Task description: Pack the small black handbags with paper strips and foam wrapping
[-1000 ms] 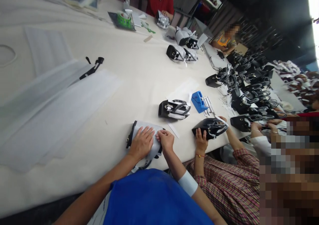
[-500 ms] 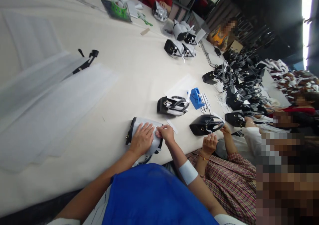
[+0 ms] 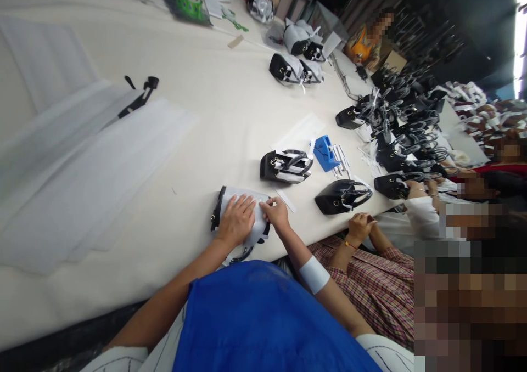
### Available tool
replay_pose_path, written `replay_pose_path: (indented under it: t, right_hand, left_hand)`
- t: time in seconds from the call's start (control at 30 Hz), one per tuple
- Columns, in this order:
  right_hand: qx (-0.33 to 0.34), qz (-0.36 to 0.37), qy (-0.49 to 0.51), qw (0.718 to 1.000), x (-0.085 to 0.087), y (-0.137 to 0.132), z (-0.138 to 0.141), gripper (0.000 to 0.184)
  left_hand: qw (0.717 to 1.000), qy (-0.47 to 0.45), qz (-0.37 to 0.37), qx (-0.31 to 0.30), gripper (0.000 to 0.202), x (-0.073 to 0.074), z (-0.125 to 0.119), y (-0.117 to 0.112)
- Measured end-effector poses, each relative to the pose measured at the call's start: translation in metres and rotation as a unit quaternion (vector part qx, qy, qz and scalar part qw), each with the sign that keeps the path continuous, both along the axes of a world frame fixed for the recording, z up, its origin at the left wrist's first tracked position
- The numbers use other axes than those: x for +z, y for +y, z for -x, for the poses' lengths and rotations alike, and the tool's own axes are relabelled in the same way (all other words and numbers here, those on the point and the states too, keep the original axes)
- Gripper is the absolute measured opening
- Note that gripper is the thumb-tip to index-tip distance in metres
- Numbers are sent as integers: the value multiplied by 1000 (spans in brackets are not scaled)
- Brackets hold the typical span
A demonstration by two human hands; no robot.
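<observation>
A small black handbag (image 3: 217, 214) lies on its side near the table's front edge, most of it covered by white wrapping paper (image 3: 247, 196). My left hand (image 3: 237, 222) lies flat on the paper with fingers spread, pressing it down. My right hand (image 3: 276, 213) sits at the bag's right end, fingers curled and pinching the paper's edge. The bag's handle (image 3: 242, 255) pokes out toward me below my left hand.
Sheets of white paper (image 3: 94, 169) lie at left, with a black strap (image 3: 138, 99) on them. Another wrapped bag (image 3: 286, 167), a blue tape dispenser (image 3: 325, 153) and a black bag (image 3: 341, 197) sit to the right. A person in a plaid shirt (image 3: 370, 284) is beside me; several bags pile beyond.
The person beside me let go of the black bag and drew both hands back to the table edge. My hands stay on the wrapped bag; the view shifted slightly.
</observation>
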State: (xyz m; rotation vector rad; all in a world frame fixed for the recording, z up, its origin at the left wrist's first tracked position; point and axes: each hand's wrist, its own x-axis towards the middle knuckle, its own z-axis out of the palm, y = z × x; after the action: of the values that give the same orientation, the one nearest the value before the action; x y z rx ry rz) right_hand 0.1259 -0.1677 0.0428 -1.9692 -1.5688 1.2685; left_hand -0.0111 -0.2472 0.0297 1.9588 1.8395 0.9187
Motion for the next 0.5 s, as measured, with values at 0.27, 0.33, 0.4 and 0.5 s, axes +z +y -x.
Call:
replay_pose_path:
  t: [0.27,0.33,0.4,0.5]
  right_hand:
    - [12,-108,-34,993,-2,-24,-6,34]
    - [-5,-86,-3,996,-3,-27,-9,37]
    - [-21,-52,57,997,-4,-30,-16,41]
    - [-21,-11,135,991,-6,-29,-36,43]
  left_hand:
    - [1000,27,0,-6,42,-2,0,0]
    - [999,40,2,-4,42,-2,0,1]
    - [999,52,4,-4,42,-3,0,2]
    - [997,77,-3,-9,42,-4,1,3]
